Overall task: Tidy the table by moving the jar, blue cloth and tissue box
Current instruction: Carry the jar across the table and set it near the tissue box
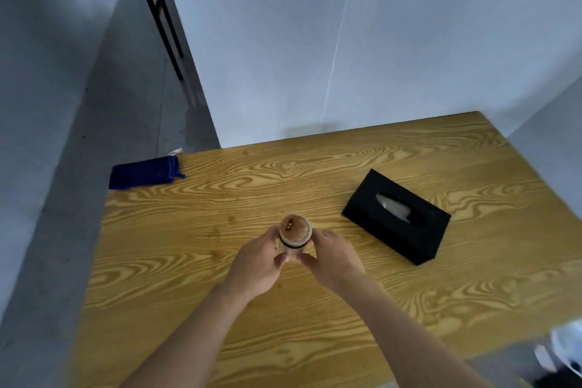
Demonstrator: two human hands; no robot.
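You have the jar (295, 236) between both hands near the middle of the bench (409, 309). Your left hand (258, 264) wraps its left side and your right hand (333, 257) wraps its right, with both thumbs meeting across the near face below the dark neck band. Both grips are clenched on the jar, fingers curled round the glass. Taking it from both sides probably makes sense because the body looks smooth, and a two-sided hold keeps it upright and stops it slipping. You cannot tell whether its base is on the wood or just off it, since your hands hide the bottom.

The blue cloth (145, 172) lies folded at the far left corner, hanging partly over the bench edge, well apart from your hands. The tissue box (397, 216), black with a tissue showing in its slot, sits skewed on the right side, near your right hand but not touching it. Neither looks handled yet, so the jar seems to be the first of the three items.
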